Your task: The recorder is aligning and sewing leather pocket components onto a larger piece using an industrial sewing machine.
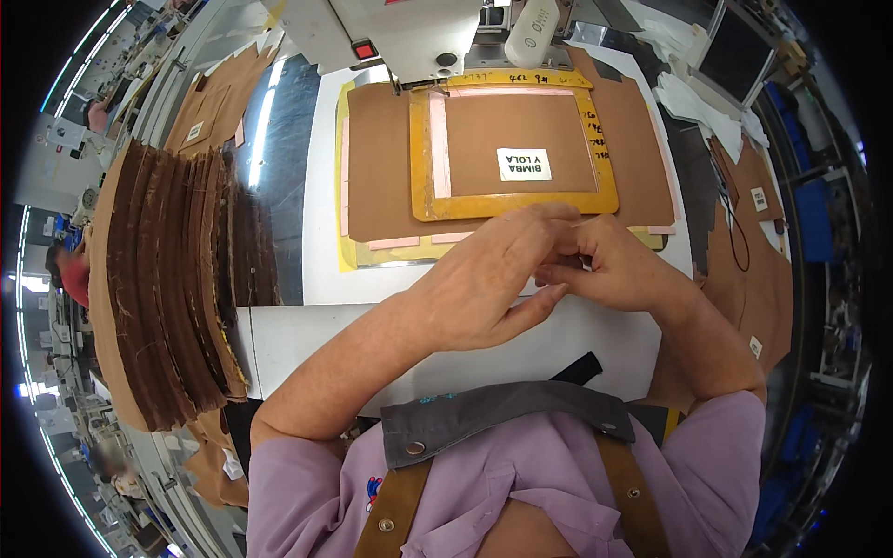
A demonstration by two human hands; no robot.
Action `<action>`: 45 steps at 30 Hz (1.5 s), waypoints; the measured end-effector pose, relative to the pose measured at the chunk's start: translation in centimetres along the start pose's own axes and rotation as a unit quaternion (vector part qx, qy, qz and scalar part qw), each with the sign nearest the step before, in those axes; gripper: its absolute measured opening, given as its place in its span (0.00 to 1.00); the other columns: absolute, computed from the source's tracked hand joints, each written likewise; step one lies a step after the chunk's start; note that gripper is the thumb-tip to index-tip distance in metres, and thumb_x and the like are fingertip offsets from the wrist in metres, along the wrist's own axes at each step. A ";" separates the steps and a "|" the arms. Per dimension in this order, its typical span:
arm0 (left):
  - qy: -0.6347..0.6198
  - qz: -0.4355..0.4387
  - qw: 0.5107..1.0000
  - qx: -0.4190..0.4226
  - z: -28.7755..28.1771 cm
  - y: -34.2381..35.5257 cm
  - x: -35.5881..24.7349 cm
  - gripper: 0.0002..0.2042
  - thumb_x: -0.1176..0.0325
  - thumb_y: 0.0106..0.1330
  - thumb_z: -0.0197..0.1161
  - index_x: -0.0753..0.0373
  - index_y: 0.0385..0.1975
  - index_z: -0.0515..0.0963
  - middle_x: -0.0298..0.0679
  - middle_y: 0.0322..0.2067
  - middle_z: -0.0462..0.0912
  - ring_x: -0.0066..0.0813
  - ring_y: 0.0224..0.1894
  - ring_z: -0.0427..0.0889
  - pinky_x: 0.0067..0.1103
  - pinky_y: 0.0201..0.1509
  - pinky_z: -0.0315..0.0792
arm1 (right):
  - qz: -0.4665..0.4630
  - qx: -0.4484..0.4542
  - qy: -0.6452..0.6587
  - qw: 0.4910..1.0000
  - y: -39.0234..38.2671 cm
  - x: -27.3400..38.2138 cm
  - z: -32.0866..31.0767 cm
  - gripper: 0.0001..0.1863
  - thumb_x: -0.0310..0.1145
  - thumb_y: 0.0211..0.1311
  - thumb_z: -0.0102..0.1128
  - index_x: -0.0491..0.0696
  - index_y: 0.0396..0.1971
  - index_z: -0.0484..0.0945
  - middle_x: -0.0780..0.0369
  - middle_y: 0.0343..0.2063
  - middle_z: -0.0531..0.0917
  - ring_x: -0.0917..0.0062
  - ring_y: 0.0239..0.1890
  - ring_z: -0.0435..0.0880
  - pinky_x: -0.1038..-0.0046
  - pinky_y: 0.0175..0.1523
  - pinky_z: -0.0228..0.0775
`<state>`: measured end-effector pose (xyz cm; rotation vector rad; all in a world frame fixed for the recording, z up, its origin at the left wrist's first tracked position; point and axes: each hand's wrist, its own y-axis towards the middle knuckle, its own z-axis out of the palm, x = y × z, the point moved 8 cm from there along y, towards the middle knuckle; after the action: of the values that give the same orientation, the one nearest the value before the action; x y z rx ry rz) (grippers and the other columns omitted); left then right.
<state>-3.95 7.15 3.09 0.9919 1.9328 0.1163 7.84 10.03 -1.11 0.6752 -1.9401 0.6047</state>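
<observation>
My two hands meet just in front of a yellow template frame, near its lower right corner. The left hand reaches across with its fingers stretched out over the right fingers and its thumb apart. Curled fingers close my right hand; whatever they may hold is hidden. Beneath the frame lies a brown panel, with a white printed label inside the frame's opening. Pink strips and a yellowish backing show at the panel's edges. The white sewing machine head stands over the frame's far side.
At the left, a thick stack of brown panels rises beside the white work surface. More brown pieces with small labels lie at the right, below a screen. A black strip rests near my apron.
</observation>
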 end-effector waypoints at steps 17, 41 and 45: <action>0.063 -0.298 0.931 -0.201 -6.5 -2.4 11.1 0.04 0.70 0.61 0.76 0.62 0.31 0.89 0.29 0.27 0.81 0.13 0.25 0.70 0.16 0.28 0.64 | -0.019 -0.105 -0.167 0.980 9.1 -1.0 -6.4 0.11 0.33 0.63 0.66 0.39 0.29 0.85 0.62 0.17 0.81 0.82 0.21 0.76 0.75 0.29 0.68; 0.046 -0.343 0.910 -0.230 -8.8 1.7 18.1 0.09 0.68 0.64 0.73 0.67 0.38 0.89 0.29 0.24 0.84 0.10 0.24 0.75 0.12 0.30 0.69 | -0.260 -0.199 -0.266 0.907 17.0 -1.5 -6.8 0.07 0.34 0.63 0.69 0.47 0.37 0.85 0.62 0.34 0.86 0.70 0.40 0.85 0.70 0.46 0.79; 0.128 -0.380 0.880 -0.254 -9.3 1.5 18.0 0.09 0.68 0.61 0.73 0.66 0.36 0.89 0.31 0.23 0.86 0.12 0.24 0.79 0.14 0.32 0.73 | -0.216 -0.249 -0.260 0.908 17.0 -2.4 -7.8 0.08 0.34 0.64 0.69 0.46 0.37 0.86 0.62 0.35 0.86 0.72 0.38 0.85 0.72 0.46 0.79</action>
<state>-14.60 23.22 -3.46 -0.1686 2.2308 0.2913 2.14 28.01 -2.18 0.9519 -2.1969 -0.3848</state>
